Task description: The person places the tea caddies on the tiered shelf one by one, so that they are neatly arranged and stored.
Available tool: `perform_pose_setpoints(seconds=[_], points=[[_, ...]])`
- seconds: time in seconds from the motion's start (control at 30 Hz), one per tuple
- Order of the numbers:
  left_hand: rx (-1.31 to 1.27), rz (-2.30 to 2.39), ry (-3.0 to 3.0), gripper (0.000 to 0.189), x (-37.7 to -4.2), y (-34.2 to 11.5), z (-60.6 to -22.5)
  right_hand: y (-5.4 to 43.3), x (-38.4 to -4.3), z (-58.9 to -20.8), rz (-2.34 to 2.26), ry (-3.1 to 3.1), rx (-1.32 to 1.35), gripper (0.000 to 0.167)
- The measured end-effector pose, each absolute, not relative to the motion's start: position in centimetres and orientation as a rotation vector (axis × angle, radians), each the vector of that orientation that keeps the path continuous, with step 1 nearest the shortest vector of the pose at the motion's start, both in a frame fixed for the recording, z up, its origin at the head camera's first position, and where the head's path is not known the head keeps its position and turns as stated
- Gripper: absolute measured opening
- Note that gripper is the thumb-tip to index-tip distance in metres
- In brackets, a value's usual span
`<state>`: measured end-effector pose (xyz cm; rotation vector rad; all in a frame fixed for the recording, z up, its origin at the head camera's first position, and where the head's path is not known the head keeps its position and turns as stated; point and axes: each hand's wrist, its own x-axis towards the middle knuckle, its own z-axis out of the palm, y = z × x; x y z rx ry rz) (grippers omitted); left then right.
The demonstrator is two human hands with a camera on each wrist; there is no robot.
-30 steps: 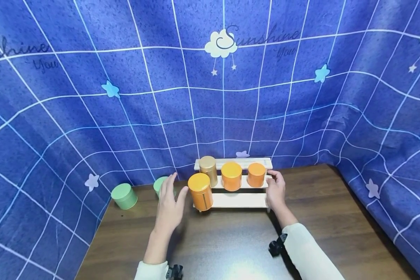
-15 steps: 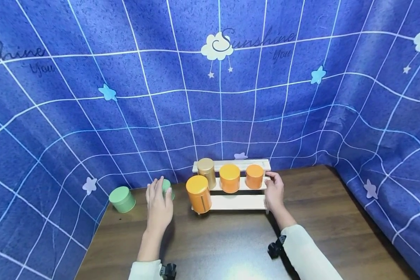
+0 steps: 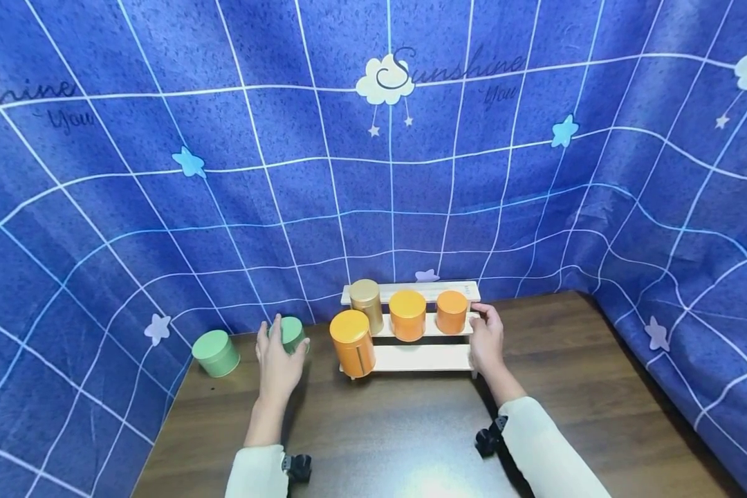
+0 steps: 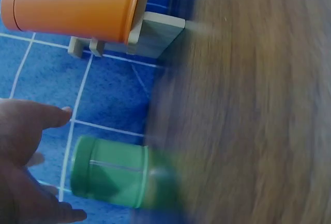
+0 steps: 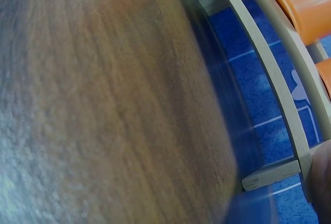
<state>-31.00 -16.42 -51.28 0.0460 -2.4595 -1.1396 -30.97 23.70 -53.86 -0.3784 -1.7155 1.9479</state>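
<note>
My left hand (image 3: 278,370) reaches around a small green tin (image 3: 292,334) at the back of the table. In the left wrist view the thumb and fingers are spread apart above that same tin (image 4: 111,172), with a gap showing between. My right hand (image 3: 487,342) grips the right end of a pale wooden tiered rack (image 3: 423,357). On its lowest step, at the left, stands a tall orange tin (image 3: 353,346). A gold tin (image 3: 366,304), a yellow-orange tin (image 3: 407,317) and a smaller orange tin (image 3: 451,312) line the step behind.
Another green tin (image 3: 216,354) stands at the far left of the brown wooden table (image 3: 373,429). A blue curtain (image 3: 373,187) with white grid lines hangs right behind the table and along both sides.
My left hand has moved left, away from the tall orange tin, and then settled around the nearer green tin. The right hand stays on the rack's end.
</note>
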Motion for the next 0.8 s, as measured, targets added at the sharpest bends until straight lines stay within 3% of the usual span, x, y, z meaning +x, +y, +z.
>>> perform_pose_setpoints(seconds=[0.3,0.8], points=[[0.254,-1.371,-2.411,0.101,-32.6,-16.2,-52.0,23.7,-31.1,-54.1,1.950,-1.685,-0.375,0.032],[0.339,-1.451,-2.356,0.100,-33.4,-16.3,-52.3,23.5,-31.3,-54.2,1.939,-1.667,-0.360,0.031]])
